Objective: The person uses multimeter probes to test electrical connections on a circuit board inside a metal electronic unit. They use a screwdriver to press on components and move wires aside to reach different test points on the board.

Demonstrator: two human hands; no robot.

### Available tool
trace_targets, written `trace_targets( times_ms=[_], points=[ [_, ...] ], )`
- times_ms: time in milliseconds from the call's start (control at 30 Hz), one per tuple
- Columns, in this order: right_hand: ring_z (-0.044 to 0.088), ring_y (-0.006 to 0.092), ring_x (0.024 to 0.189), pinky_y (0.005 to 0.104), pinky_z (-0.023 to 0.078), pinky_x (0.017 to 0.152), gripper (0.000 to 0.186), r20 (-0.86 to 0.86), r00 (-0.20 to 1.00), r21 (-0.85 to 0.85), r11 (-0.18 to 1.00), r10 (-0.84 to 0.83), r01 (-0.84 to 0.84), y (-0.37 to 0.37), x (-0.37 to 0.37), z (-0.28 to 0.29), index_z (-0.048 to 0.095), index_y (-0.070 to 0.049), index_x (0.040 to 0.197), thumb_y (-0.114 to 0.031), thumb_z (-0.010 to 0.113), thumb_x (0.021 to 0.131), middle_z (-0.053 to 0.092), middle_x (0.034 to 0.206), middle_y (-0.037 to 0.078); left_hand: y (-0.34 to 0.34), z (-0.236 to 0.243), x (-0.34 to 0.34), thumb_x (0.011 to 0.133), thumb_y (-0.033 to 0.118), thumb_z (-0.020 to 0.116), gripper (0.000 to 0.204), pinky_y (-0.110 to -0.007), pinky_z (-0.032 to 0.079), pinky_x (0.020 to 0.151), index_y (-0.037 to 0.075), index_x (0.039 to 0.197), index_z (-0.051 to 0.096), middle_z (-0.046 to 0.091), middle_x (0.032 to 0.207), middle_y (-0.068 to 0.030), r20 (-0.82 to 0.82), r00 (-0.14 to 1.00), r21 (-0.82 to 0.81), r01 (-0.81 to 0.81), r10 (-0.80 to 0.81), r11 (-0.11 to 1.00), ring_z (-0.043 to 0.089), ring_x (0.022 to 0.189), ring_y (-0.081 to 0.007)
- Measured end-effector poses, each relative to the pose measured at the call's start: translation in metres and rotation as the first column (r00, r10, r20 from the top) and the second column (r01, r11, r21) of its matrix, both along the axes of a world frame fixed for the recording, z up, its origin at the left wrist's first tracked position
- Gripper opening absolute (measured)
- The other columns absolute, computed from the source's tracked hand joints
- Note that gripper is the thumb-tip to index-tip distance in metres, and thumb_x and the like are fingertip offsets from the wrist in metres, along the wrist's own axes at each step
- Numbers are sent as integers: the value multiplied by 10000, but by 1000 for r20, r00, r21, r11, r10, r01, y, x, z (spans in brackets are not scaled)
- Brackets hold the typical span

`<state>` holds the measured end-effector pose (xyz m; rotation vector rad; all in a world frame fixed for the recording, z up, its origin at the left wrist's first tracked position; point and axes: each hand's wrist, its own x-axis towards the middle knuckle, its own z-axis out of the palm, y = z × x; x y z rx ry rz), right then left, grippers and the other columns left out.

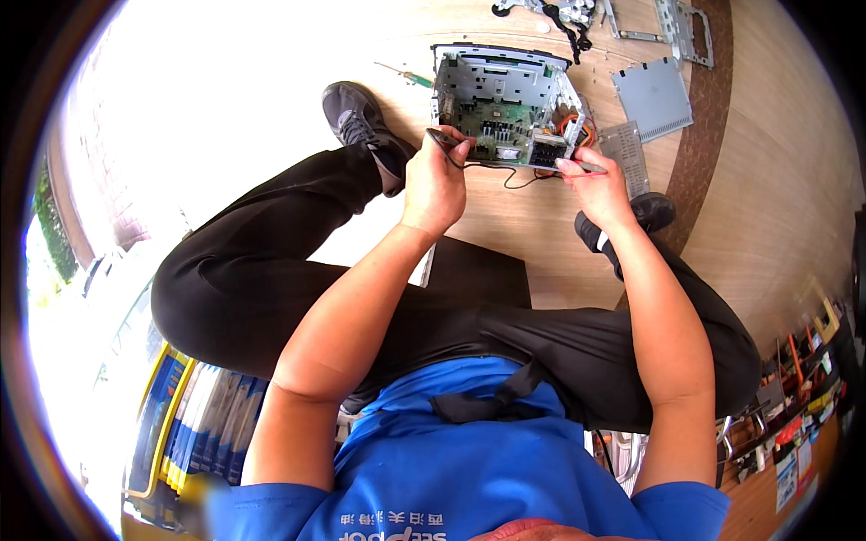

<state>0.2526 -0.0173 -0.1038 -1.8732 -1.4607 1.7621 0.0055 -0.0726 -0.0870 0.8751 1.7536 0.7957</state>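
An opened metal device housing (pixel 505 65) lies on the floor between my feet, its green circuit board (pixel 498 115) exposed. At its near left corner, my left hand (pixel 437 187) is closed on a black test probe (pixel 440 138), whose tip I cannot make out. My right hand (pixel 604 191) is at the near right corner, closed around a slim probe with a red lead (pixel 588 173). A thin black cable (pixel 514 180) loops between the hands, below the black connector block (pixel 547 151) on the housing's near edge.
A green-handled screwdriver (pixel 415 78) lies left of the housing. To the right are a grey metal cover (pixel 654 97), a perforated plate (pixel 624 149) and an orange coiled item (pixel 585 132). Metal brackets (pixel 683 32) lie farther back. My shoes (pixel 354 113) flank the housing.
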Motion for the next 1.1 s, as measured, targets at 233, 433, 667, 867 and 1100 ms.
trace_targets(
  times_ms=[233, 433, 667, 867, 1100],
  points=[
    [578, 87, 674, 261, 467, 649, 176, 23, 1000, -14, 1000, 8, -7, 2, -3, 5, 709, -31, 975, -182, 715, 886, 691, 740, 51, 1, -3, 0, 996, 101, 549, 88, -265, 508, 731, 25, 1036, 531, 704, 943, -70, -66, 998, -47, 19, -22, 999, 610, 809, -101],
    [568, 87, 658, 259, 463, 639, 182, 16, 1000, 0, 1000, -4, 4, 0, 2, -2, 710, -33, 970, -190, 724, 878, 682, 721, 59, 0, -7, 1, 998, 113, 550, 105, -268, 513, 721, 20, 1040, 527, 704, 949, -75, -61, 998, -58, 28, -32, 998, 614, 805, -103],
    [540, 83, 627, 261, 443, 603, 193, 37, 999, 22, 999, 28, -29, 1, 1, 0, 704, -29, 949, -210, 722, 884, 659, 682, 53, 2, -5, 1, 999, 130, 554, 122, -265, 514, 711, 18, 1042, 533, 705, 947, -81, -71, 996, -71, 52, -57, 996, 612, 802, -103],
    [528, 79, 616, 257, 431, 590, 217, 32, 999, 0, 1000, -27, 27, 3, -2, -1, 698, -12, 941, -223, 714, 890, 639, 659, 29, 12, 1, -1, 996, 117, 555, 117, -265, 507, 679, 12, 1044, 535, 706, 928, -84, -124, 987, -61, 98, -105, 993, 602, 771, -99],
    [535, 83, 607, 261, 435, 582, 211, 52, 999, 25, 1000, -9, 8, 1, 1, -7, 703, -23, 948, -224, 716, 887, 652, 670, 29, 11, -6, -2, 993, 92, 550, 102, -260, 492, 661, 12, 1055, 535, 697, 903, -86, -48, 998, -53, 48, -50, 997, 574, 736, -96]
  ],
)
